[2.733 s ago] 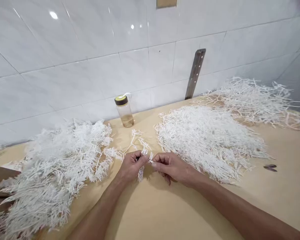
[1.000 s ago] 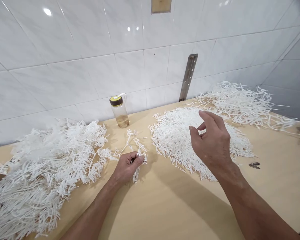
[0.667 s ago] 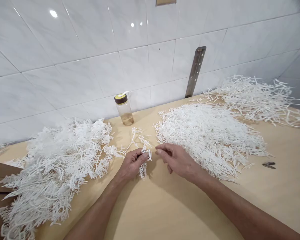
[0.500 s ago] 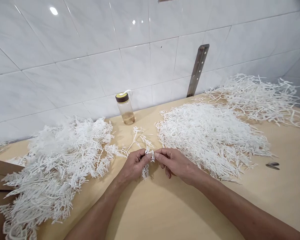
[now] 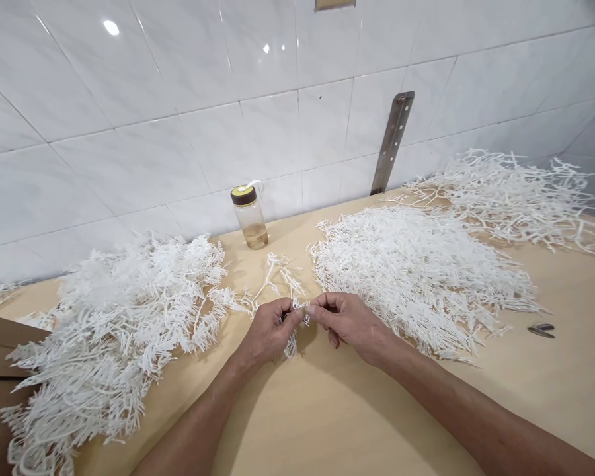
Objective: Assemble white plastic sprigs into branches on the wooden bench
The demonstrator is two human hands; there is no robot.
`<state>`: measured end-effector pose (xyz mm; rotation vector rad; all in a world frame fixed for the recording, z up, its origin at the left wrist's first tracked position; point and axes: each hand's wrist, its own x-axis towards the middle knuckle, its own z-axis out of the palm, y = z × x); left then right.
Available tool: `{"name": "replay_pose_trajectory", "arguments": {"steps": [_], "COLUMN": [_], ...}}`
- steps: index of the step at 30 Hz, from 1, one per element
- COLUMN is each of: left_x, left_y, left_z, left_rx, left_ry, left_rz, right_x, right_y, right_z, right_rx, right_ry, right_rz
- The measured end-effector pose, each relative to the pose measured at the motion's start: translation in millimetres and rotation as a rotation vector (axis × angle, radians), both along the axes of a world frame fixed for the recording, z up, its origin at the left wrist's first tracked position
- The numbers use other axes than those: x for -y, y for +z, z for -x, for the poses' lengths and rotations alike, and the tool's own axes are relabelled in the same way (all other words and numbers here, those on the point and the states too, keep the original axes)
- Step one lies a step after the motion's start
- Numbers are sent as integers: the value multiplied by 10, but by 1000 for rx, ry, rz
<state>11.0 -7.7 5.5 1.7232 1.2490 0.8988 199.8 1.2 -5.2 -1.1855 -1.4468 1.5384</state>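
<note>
At the middle of the table, my left hand (image 5: 274, 328) pinches a white branched piece (image 5: 291, 345), whose fine tips hang below the fingers. My right hand (image 5: 344, 320) meets it from the right, thumb and forefinger pressed together on the small tips at the piece's upper end. The fingertips of both hands are nearly touching and cover part of the piece. Just beyond them lie loose white branching stems (image 5: 269, 283). A large heap of white branched pieces (image 5: 114, 324) is on the left, and a dense pile of short white pieces (image 5: 416, 271) on the right.
A clear bottle (image 5: 250, 221) with a dark and yellow lid stands near the tiled wall. Bare white stems (image 5: 515, 195) lie at the back right. Small metal snips (image 5: 541, 330) rest at the right. A metal bracket (image 5: 393, 142) leans on the wall; a brown box (image 5: 4, 350) is at left.
The right fingers have shifted slightly at the tips of the held piece. My left hand still grips it in nearly the same place. The view has tilted up slightly.
</note>
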Motion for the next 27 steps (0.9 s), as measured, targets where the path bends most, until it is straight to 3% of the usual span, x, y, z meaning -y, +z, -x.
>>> {"name": "replay_pose_trajectory", "arguments": {"steps": [11, 27], "left_x": [-35, -37], "left_y": [-40, -42], "left_z": [24, 40], "left_rx": [173, 106], "left_ry": [-6, -37], "left_rz": [88, 61], "right_x": [40, 34], "right_y": [16, -1], "right_z": [52, 48], "right_rx": [-68, -55], "right_ry": [-34, 14], "right_rz": [36, 31]}}
